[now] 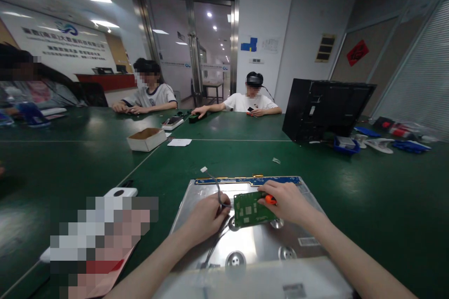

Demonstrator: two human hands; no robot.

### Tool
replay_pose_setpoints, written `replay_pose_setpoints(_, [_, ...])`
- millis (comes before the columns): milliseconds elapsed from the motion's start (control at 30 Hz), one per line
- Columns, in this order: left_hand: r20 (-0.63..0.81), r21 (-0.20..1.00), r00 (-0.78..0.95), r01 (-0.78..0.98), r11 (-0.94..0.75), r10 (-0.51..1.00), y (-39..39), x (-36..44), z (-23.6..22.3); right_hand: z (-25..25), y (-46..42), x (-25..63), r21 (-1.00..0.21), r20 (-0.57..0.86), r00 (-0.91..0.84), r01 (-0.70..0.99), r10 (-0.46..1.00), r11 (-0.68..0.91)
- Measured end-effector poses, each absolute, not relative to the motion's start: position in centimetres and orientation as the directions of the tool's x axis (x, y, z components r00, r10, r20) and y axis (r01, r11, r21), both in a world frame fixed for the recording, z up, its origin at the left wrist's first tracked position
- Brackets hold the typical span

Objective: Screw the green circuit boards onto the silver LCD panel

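Observation:
My right hand [287,200] grips a green circuit board [250,210] by its right edge, tilted above a silver metal panel [256,243]. Tucked in the same fingers is a small orange object [270,199], perhaps a tool's handle; its other end is hidden. At the board's left edge, my left hand [208,217] is closed with its fingertips on a grey cable [219,191]. The cable's white plug [204,169] sticks up beyond the hand. Along the panel's far edge runs a narrow blue circuit board [228,181].
Left of the panel lie a white power bank [121,192] and a pink sheet [119,271], partly blurred. Farther off stand a small open box [146,140] and a black monitor housing [322,107]. Several people sit around the green table [386,205].

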State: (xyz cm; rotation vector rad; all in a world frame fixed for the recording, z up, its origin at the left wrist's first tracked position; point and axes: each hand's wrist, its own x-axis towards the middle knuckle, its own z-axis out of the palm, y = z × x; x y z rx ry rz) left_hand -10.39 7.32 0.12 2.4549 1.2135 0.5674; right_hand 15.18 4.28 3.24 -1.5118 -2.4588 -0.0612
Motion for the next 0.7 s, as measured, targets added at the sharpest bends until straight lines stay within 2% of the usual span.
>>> replay_pose_setpoints(367, [0.208,0.502,0.546,0.653,-0.568,0.812,7.6,-10.5,-0.2,4.3,3.3,15.1,-0.108,0.226,-0.397,0.897,0.889,0.428])
replay_pose_setpoints(533, [0.221,0.522,0.535,0.641,-0.562,0.815,7.8,-10.5,-0.5,5.2,2.3,15.1,-0.063,0.178,-0.459,0.877,0.871,0.475])
replay_pose_setpoints(600, [0.223,0.512,0.542,0.642,-0.571,0.810,7.8,-10.5,-0.6,5.5,1.8,15.2,-0.103,0.128,-0.494,0.856,0.860,0.507])
replay_pose_setpoints(700, [0.228,0.497,0.563,0.634,-0.593,0.794,7.8,-10.4,-0.5,5.8,1.2,15.5,-0.245,0.030,-0.534,0.815,0.845,0.524])
